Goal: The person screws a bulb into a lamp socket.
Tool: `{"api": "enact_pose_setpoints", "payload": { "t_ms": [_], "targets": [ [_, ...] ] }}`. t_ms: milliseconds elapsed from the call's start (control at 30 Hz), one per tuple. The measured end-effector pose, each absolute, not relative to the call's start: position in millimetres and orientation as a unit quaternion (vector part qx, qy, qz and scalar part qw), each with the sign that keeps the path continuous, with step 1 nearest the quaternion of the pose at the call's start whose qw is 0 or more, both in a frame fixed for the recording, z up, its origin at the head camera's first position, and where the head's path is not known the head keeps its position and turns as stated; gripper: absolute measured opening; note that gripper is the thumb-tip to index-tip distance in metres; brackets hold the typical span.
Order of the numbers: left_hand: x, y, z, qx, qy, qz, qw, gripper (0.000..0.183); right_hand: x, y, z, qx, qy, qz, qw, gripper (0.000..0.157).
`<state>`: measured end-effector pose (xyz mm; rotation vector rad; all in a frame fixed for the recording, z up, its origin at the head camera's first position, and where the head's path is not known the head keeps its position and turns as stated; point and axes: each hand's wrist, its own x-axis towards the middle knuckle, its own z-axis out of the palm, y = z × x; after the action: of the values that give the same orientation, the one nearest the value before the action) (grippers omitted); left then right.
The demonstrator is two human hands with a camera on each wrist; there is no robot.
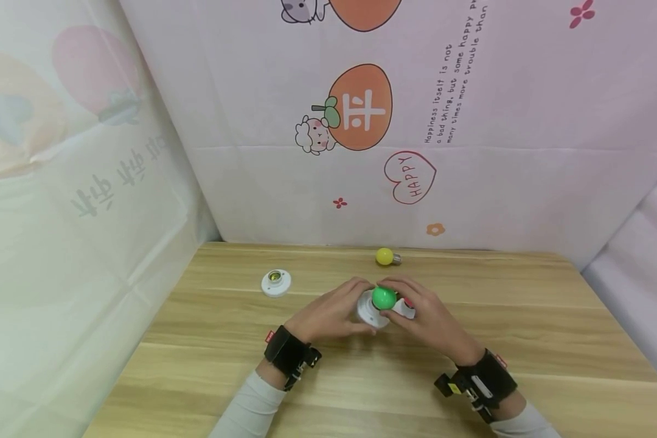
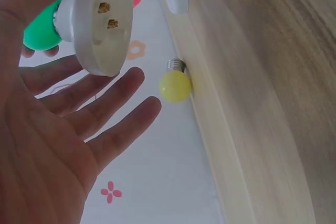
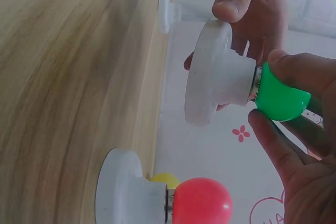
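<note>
My left hand (image 1: 334, 311) grips the rim of a round white lamp holder (image 3: 205, 77), thumb on one side and fingers on the other. The holder is lifted off the table and tilted; its hollow underside with brass terminals shows in the left wrist view. A green light bulb (image 1: 384, 298) sits with its metal base at the holder's mouth, a little of the metal still showing. My right hand (image 1: 431, 317) pinches the green bulb between thumb and fingers. Right beside it stands a second white holder (image 3: 118, 192) with a red bulb (image 3: 202, 201) in it.
A yellow bulb (image 1: 384, 257) lies on its side near the back edge of the wooden table (image 1: 208, 365). Farther left, a white holder (image 1: 276, 284) without a bulb stands with its socket upward. Printed cloth (image 1: 263, 182) hangs behind the table and at its sides.
</note>
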<state>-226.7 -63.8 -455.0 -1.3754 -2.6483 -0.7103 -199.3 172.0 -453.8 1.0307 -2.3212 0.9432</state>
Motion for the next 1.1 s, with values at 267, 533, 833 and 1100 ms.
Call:
{"api": "enact_pose_setpoints", "payload": {
  "t_ms": [267,533,833,1100],
  "targets": [
    [-228,-65,-457,-0.454,-0.862,-0.220,0.047,0.073,-202,171,-458,0.374,-0.838,0.335,0.213,0.054],
    [-227,-65,-458,-0.445,-0.867,-0.222,0.037,0.072,-207,171,-466,0.360,-0.853,0.321,0.200,0.054],
    [-228,-66,-458,-0.446,-0.867,-0.220,0.039,0.071,-209,171,-469,0.352,-0.861,0.317,0.186,0.053],
    [-229,-67,-457,-0.448,-0.864,-0.227,0.036,0.069,-211,171,-473,0.353,-0.863,0.305,0.194,0.054]
  ]
}}
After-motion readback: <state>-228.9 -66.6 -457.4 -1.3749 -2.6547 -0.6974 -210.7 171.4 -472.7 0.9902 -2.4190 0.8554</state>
